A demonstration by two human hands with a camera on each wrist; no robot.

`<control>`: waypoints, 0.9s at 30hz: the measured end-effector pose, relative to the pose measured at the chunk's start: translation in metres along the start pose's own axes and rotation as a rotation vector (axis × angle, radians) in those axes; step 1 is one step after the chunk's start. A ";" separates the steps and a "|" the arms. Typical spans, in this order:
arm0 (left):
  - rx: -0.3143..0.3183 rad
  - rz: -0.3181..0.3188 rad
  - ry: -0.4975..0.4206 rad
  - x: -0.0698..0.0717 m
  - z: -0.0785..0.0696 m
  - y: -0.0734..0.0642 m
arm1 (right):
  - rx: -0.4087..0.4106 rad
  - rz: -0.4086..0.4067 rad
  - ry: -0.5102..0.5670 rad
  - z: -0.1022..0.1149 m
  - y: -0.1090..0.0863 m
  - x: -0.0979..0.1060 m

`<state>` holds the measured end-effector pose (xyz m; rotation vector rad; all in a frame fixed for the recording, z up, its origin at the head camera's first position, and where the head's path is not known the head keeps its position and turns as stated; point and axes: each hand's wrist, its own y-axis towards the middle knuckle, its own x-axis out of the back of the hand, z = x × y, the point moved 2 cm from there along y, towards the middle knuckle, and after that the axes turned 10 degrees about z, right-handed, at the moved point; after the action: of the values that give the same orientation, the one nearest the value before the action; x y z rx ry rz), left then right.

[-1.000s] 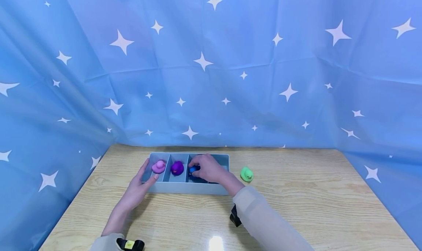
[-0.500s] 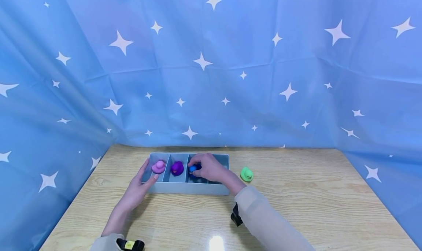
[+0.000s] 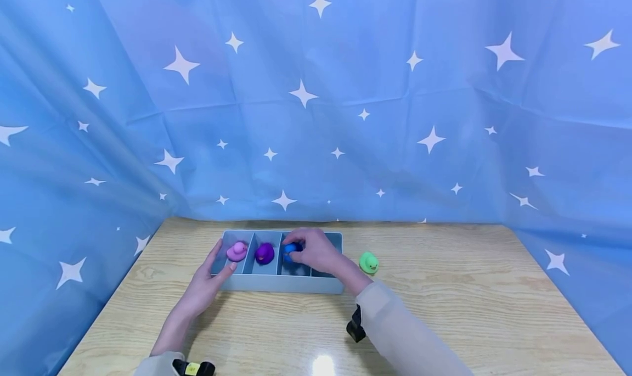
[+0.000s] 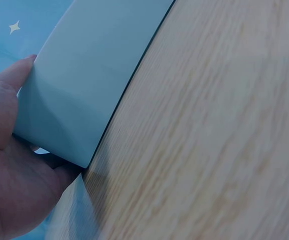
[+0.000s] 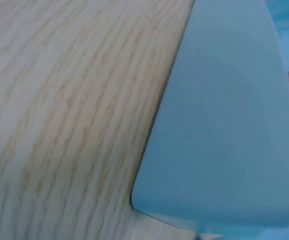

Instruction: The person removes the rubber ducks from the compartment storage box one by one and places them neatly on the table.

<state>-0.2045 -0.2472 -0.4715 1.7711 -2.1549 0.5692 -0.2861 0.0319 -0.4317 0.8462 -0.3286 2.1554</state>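
A pale blue-grey divided box [image 3: 276,282] lies lengthwise on the table. My left hand [image 3: 204,282] holds its left end, thumb over the front rim and fingers along the end wall. In the left wrist view the thumb touches the rim of the box [image 4: 94,75]. A pink rubber duck [image 3: 237,251] sits in the leftmost compartment, a purple duck [image 3: 264,253] in the one beside it. Over the third compartment my right hand [image 3: 318,252] pinches a blue duck [image 3: 291,250], partly covered by the fingers. The right wrist view shows mostly the front wall of the box [image 5: 219,125].
Just right of the box a green rubber duck [image 3: 368,263] stands on the wooden table [image 3: 444,299]. A blue star-patterned cloth [image 3: 345,118] hangs behind the table and at both sides. My right forearm crosses in front of the fourth compartment.
The right hand has risen slightly with the blue duck, and more of the duck and the compartment floor shows. The left hand keeps its hold on the box.
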 end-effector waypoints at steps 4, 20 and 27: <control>0.006 0.005 -0.002 -0.001 0.000 0.000 | -0.006 -0.077 0.105 0.001 -0.010 0.013; 0.014 0.010 0.005 0.000 -0.001 -0.001 | 0.000 -0.161 0.154 0.001 -0.055 0.052; 0.026 0.017 0.005 -0.001 0.001 -0.002 | -0.023 -0.177 0.124 0.000 -0.069 0.060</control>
<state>-0.2027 -0.2468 -0.4724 1.7645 -2.1708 0.6081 -0.2626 0.1125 -0.3942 0.6982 -0.2072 2.0245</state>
